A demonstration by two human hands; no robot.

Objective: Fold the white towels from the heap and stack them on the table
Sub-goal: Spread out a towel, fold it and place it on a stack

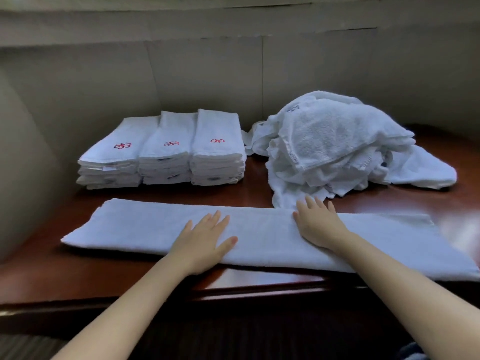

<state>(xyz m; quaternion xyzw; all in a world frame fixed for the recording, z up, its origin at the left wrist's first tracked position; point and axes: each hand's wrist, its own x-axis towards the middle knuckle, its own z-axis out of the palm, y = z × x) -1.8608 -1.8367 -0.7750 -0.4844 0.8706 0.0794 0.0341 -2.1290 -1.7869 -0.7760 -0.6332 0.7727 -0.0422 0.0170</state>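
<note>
A long white towel (pixel 130 227), folded into a narrow strip, lies across the front of the dark wooden table (pixel 246 188). My left hand (pixel 205 240) presses flat on its middle with fingers spread. My right hand (pixel 319 222) lies flat on the strip a little to the right, fingertips at its far edge. Behind it on the right sits the heap of crumpled white towels (pixel 337 144). At the back left stand three side-by-side stacks of folded towels (pixel 166 152) with red embroidered marks on top.
A grey-green wall (pixel 181 74) runs close behind the table. The table's front edge (pixel 259 287) is just under my forearms. The strip's right end reaches the frame's right border.
</note>
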